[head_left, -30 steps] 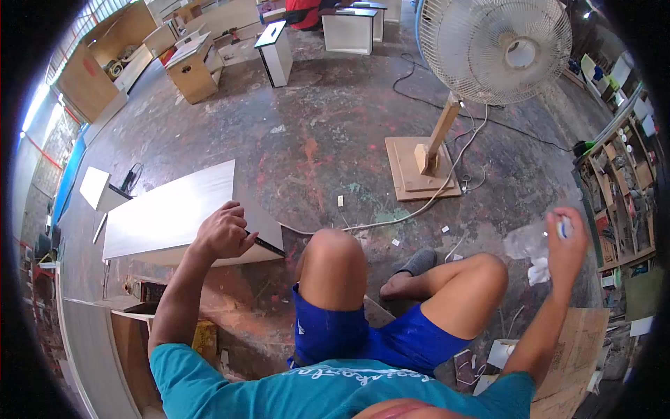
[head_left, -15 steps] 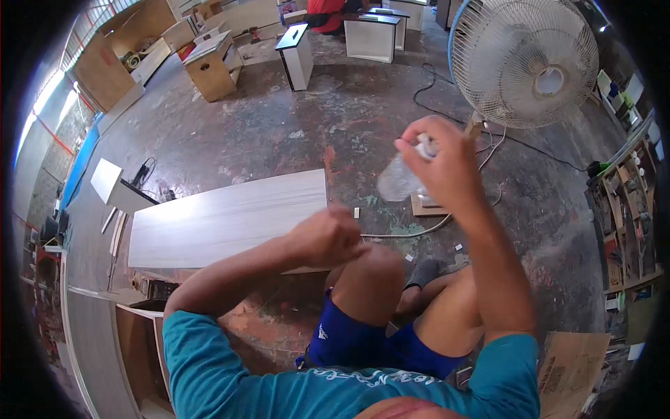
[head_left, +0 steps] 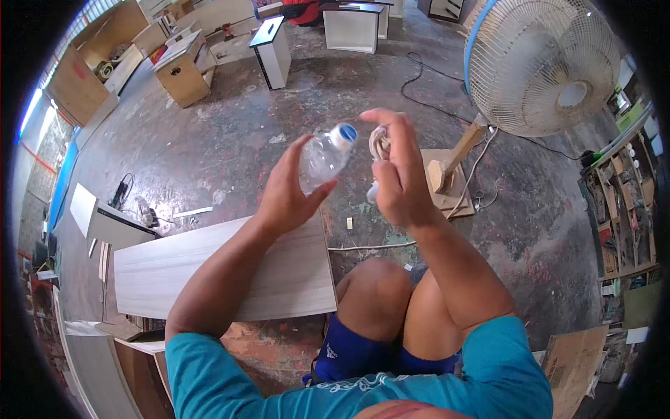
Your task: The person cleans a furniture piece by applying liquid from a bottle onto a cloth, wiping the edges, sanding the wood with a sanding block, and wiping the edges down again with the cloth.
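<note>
A clear plastic bottle (head_left: 324, 159) with a blue-and-white cap is tilted to the right in my left hand (head_left: 285, 199). My left thumb and fingers are around its side. Just right of the cap is my right hand (head_left: 400, 171), raised, with the index finger stretched out toward the bottle. A whitish, looped bundle (head_left: 379, 144) sits between that finger and the thumb; its kind is not clear. Below my left forearm lies a pale wood-grain panel (head_left: 209, 255).
A pedestal fan (head_left: 544, 70) on a wooden base (head_left: 457, 199) stands at the right. White cabinet boxes (head_left: 351, 31) and a wooden box (head_left: 183, 73) are at the back. A cable (head_left: 377, 247) crosses the floor. A shelf (head_left: 621, 202) lines the right side.
The clear bottle has passed from my right hand to my left, which was closed and lower before. My right hand has moved left and now shows the whitish bundle. The view has shifted.
</note>
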Demonstrator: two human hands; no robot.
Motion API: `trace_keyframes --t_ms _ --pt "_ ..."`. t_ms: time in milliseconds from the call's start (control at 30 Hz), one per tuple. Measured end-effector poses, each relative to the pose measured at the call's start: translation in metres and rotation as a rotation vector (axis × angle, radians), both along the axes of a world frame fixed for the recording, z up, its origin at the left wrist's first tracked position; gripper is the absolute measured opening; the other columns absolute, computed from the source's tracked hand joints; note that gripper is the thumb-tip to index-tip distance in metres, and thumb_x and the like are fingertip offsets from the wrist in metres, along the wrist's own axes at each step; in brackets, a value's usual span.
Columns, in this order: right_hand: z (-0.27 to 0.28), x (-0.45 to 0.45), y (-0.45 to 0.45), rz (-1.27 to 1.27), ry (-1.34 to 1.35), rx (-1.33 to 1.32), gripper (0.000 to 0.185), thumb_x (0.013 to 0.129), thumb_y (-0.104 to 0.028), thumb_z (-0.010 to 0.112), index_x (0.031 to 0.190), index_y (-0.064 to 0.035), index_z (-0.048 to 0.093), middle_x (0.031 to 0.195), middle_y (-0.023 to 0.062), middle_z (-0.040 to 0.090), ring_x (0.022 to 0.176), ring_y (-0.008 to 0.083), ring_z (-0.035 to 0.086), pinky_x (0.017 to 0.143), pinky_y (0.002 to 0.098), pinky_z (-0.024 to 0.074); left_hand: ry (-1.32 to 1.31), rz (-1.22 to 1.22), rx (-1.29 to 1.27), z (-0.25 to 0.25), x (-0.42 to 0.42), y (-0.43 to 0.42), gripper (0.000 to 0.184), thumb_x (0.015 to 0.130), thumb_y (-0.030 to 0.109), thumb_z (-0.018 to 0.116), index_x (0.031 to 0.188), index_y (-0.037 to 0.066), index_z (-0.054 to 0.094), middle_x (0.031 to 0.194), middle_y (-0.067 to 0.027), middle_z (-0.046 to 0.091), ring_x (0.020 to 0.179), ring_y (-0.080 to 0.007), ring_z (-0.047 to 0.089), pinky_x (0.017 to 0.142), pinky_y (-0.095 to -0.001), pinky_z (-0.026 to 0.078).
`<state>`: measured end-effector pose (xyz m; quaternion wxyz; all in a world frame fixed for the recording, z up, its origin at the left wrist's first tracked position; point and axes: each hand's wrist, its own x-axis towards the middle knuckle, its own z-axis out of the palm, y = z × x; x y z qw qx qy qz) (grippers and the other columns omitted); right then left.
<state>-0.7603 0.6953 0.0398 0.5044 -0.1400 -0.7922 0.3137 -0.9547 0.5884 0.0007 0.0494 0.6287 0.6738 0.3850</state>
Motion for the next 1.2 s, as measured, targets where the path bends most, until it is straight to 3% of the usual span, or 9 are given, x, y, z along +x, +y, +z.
trace_keyframes --t_ms 67,167,200,300,400,633,733,1067,1200 --pt "-0.018 -0.008 0.011 0.089 0.021 -0.211 0.053 0.083 0.006 0.046 0.136 0.0006 0.042 0.109 0.0186 0.057 0.088 0.0271 0.058 0.085 0.0399 0.0484 0.033 0.128 -0.005 -0.002 -0.01 0.0 0.084 0.085 0.035 0.084 0.149 0.004 0.039 0.138 -0.0277 0.057 0.128 -0.0459 0.057 0.107 -0.0512 0.045" --pt "-0.04 -0.023 0.024 0.096 -0.021 -0.248 0.052 0.086 0.008 0.048 0.136 -0.001 0.04 0.112 0.0192 0.058 0.094 0.026 0.063 0.086 0.0375 0.0511 -0.023 0.138 0.015 0.002 -0.023 0.002 0.082 0.086 0.031 0.083 0.15 0.004 0.04 0.138 -0.0279 0.058 0.131 -0.0446 0.056 0.108 -0.0515 0.045" --pt "-0.045 -0.033 0.028 0.06 0.024 -0.177 0.041 0.089 0.007 0.057 0.128 -0.0012 0.05 0.109 0.018 0.066 0.097 0.0261 0.071 0.085 0.0348 0.0552 -0.007 0.15 0.008 0.001 -0.027 0.003 0.081 0.086 0.032 0.084 0.149 0.005 0.041 0.138 -0.0273 0.058 0.131 -0.0445 0.056 0.108 -0.0511 0.045" --pt "-0.05 -0.037 0.032 0.03 -0.127 -0.208 0.028 0.089 0.001 0.068 0.116 0.0025 0.063 0.1 0.0079 0.072 0.092 0.0136 0.069 0.082 0.03 0.0552 0.038 0.182 -0.013 -0.006 -0.039 0.006 0.08 0.084 0.034 0.086 0.147 0.007 0.046 0.139 -0.025 0.059 0.131 -0.0437 0.056 0.108 -0.0501 0.045" --pt "-0.058 -0.042 0.034 0.02 -0.082 -0.259 0.021 0.087 -0.005 0.075 0.106 0.0011 0.07 0.096 0.0125 0.078 0.09 0.0222 0.077 0.079 0.0346 0.0598 0.082 0.204 -0.014 -0.014 -0.047 0.008 0.075 0.081 0.033 0.088 0.143 0.008 0.053 0.138 -0.0217 0.06 0.13 -0.042 0.056 0.108 -0.049 0.046" --pt "-0.066 -0.04 0.03 0.044 -0.182 -0.397 0.025 0.087 -0.007 0.076 0.111 -0.0004 0.071 0.097 0.0156 0.079 0.089 0.0216 0.078 0.08 0.033 0.0592 0.279 0.269 0.011 -0.005 -0.045 0.003 0.067 0.073 0.018 0.091 0.134 0.016 0.064 0.129 -0.012 0.064 0.126 -0.0352 0.057 0.108 -0.0451 0.046" --pt "-0.056 -0.034 0.026 -0.007 -0.322 -0.401 0.025 0.09 -0.005 0.077 0.114 -0.0007 0.071 0.097 0.0118 0.08 0.087 0.0114 0.074 0.077 0.0262 0.0563 0.395 0.275 0.048 -0.005 -0.049 0.002 0.067 0.07 0.015 0.092 0.131 0.019 0.066 0.128 -0.0088 0.064 0.125 -0.0338 0.056 0.106 -0.0447 0.048" --pt "-0.083 -0.04 0.023 0.05 -0.371 -0.41 0.034 0.094 -0.008 0.073 0.128 -0.0002 0.069 0.102 0.0153 0.08 0.089 0.0134 0.076 0.077 0.0282 0.0569 0.443 0.255 0.026 0.007 -0.041 -0.003 0.062 0.061 0.009 0.092 0.119 0.019 0.073 0.121 -0.0051 0.066 0.12 -0.0306 0.059 0.1 -0.0428 0.05" --pt "-0.072 -0.041 0.009 0.03 -0.379 -0.477 0.035 0.094 -0.014 0.069 0.127 -0.0016 0.07 0.1 0.0214 0.076 0.092 0.0279 0.078 0.079 0.0348 0.0576 0.458 0.276 0.019 0.006 -0.041 -0.003 0.055 0.062 0.01 0.091 0.114 0.018 0.075 0.115 -0.0036 0.067 0.118 -0.0298 0.059 0.098 -0.0431 0.05"
